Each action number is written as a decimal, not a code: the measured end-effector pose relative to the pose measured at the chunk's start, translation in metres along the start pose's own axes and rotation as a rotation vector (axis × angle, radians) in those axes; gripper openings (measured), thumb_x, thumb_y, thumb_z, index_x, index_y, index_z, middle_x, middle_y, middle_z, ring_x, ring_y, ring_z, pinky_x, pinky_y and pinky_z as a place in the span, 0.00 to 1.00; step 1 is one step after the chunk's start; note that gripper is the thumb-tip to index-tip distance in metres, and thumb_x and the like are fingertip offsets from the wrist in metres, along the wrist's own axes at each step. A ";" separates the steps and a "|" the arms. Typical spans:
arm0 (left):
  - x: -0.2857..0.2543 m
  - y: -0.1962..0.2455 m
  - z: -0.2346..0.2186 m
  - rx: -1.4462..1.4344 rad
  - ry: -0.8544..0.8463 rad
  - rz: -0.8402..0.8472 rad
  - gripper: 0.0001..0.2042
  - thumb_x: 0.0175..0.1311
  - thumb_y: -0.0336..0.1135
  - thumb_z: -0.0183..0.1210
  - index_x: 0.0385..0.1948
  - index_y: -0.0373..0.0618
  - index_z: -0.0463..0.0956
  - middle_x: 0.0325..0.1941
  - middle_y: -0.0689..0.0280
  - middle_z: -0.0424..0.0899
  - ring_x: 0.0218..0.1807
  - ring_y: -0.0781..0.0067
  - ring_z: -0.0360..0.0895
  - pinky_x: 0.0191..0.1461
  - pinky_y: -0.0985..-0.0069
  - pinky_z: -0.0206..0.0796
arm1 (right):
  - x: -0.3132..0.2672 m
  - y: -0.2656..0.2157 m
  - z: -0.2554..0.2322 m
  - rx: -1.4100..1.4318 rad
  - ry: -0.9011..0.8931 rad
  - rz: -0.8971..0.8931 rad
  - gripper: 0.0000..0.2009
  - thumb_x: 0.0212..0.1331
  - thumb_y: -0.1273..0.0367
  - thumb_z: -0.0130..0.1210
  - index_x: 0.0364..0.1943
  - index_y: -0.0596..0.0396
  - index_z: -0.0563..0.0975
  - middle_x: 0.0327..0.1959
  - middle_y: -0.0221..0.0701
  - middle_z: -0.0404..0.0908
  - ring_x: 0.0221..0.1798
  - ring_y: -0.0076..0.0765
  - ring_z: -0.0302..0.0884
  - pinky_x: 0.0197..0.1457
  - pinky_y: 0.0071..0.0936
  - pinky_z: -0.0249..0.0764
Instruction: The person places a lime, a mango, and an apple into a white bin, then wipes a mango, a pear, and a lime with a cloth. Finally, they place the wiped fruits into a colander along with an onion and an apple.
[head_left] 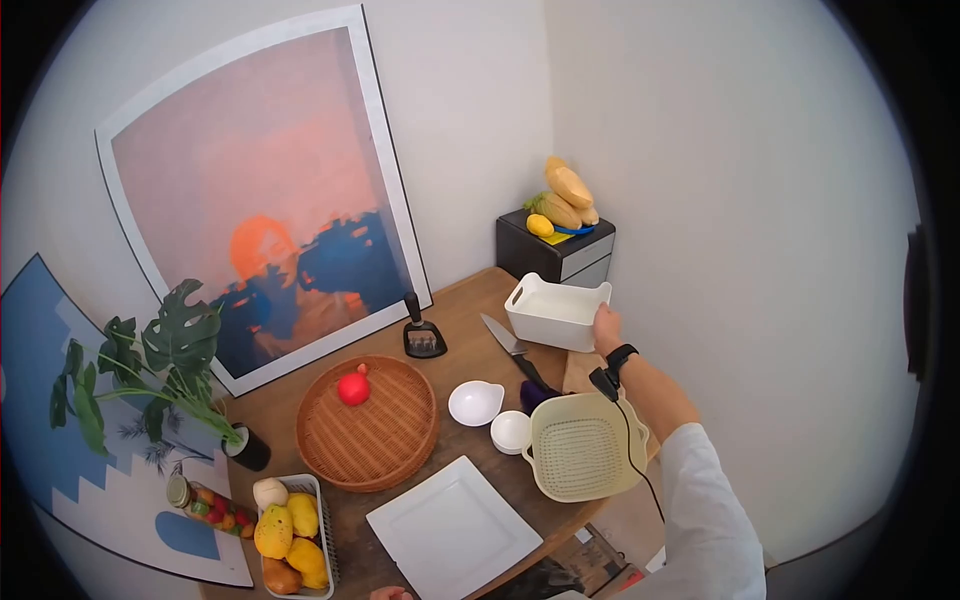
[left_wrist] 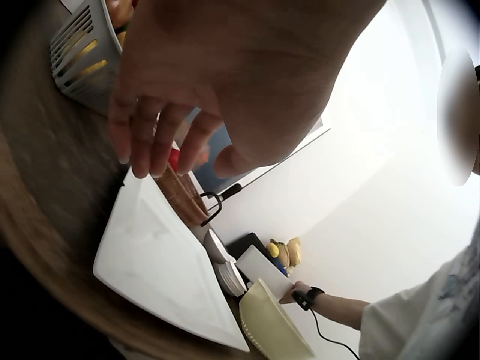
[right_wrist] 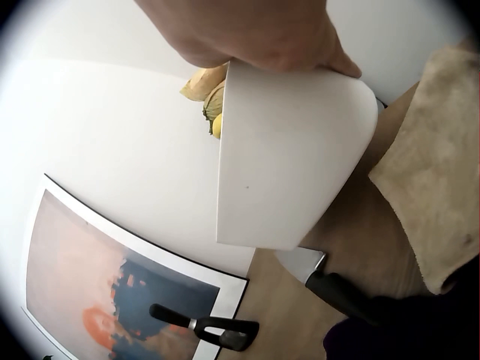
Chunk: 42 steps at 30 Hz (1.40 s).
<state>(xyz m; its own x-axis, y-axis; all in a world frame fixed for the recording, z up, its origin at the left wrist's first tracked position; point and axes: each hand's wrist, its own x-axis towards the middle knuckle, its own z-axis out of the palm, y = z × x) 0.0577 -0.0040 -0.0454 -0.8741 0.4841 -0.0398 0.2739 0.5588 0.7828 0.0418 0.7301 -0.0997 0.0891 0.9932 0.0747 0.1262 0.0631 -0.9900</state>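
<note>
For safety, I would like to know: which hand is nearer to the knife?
The right. The right hand grips the white bin, to the right of the knife; the left hand is farther away, near the plate.

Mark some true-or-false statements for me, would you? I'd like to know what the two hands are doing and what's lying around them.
1. The right hand grips the white bin. True.

2. The left hand holds the knife. False: that hand holds nothing, and the knife lies on the table.

3. A red round object lies in the wicker tray. True.

4. The square white plate is piled with yellow fruit. False: the plate is bare, and the fruit sits in the grey basket.

5. In the head view, some plant leaves overlap the framed picture. True.
</note>
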 end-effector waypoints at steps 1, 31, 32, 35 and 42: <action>-0.002 0.001 -0.001 0.008 -0.007 -0.007 0.17 0.78 0.42 0.57 0.52 0.35 0.79 0.54 0.50 0.83 0.57 0.47 0.80 0.63 0.59 0.70 | -0.002 0.003 0.004 -0.020 0.007 0.002 0.31 0.73 0.52 0.47 0.47 0.77 0.81 0.48 0.64 0.85 0.56 0.71 0.82 0.59 0.53 0.75; -0.032 0.031 -0.010 -0.084 -0.021 0.036 0.13 0.78 0.40 0.58 0.51 0.38 0.80 0.53 0.53 0.83 0.51 0.55 0.80 0.58 0.64 0.72 | -0.063 -0.048 0.026 -0.896 -0.768 -0.659 0.19 0.57 0.60 0.56 0.34 0.66 0.86 0.33 0.56 0.87 0.37 0.61 0.88 0.47 0.50 0.84; -0.034 0.030 -0.010 -0.072 -0.026 0.021 0.13 0.78 0.40 0.58 0.51 0.38 0.80 0.52 0.53 0.83 0.50 0.55 0.81 0.57 0.64 0.73 | -0.073 -0.050 0.030 -0.923 -0.797 -0.688 0.19 0.57 0.60 0.56 0.35 0.65 0.87 0.35 0.56 0.87 0.39 0.60 0.88 0.49 0.50 0.83; -0.042 0.026 -0.011 -0.041 -0.017 0.001 0.13 0.78 0.39 0.58 0.51 0.39 0.80 0.51 0.53 0.84 0.50 0.55 0.82 0.55 0.65 0.74 | -0.110 -0.048 0.046 -1.029 -0.897 -0.708 0.17 0.56 0.61 0.58 0.38 0.62 0.88 0.41 0.54 0.88 0.47 0.58 0.88 0.53 0.48 0.83; -0.059 0.017 -0.024 0.039 0.035 -0.023 0.11 0.75 0.39 0.60 0.50 0.43 0.82 0.49 0.54 0.85 0.50 0.52 0.83 0.55 0.62 0.74 | -0.103 0.029 0.100 -1.251 -0.813 -0.562 0.16 0.57 0.65 0.59 0.46 0.56 0.89 0.52 0.47 0.89 0.56 0.55 0.87 0.61 0.47 0.82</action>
<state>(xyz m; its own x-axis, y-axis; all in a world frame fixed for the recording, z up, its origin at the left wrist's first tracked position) 0.1039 -0.0393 -0.0149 -0.8938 0.4470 -0.0352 0.2681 0.5957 0.7572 -0.0630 0.6393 -0.1476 -0.7222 0.6835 -0.1062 0.6917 0.7135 -0.1112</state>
